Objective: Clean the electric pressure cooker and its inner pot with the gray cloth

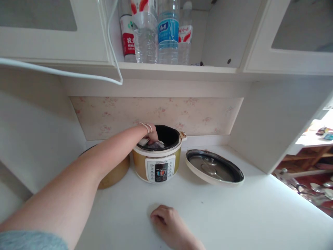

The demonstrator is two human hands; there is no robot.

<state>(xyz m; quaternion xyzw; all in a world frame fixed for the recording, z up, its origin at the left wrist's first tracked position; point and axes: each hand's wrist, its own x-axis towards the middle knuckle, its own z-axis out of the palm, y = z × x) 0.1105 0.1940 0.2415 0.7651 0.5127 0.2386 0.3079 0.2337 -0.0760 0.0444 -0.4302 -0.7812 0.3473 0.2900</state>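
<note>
My left hand [153,134] reaches down into the dark inner pot [170,134] of a gold and white electric pressure cooker [158,168]. Its fingers are closed on a crumpled whitish cloth [156,144], partly hidden by the hand and the pot's rim. A bracelet circles that wrist. My right hand [168,220] lies on the white counter [125,215] in front of the cooker, fingers curled in with nothing visible in them. To the right of the cooker, its lid [212,166] rests with the metal inner side facing up.
Behind my left forearm stands a round gold-brown pot [116,175], partly covered. Overhead, an open cabinet shelf [179,67] holds several bottles [168,33]. A white cable [65,73] hangs across the upper left. Panels [275,118] enclose the counter at both sides.
</note>
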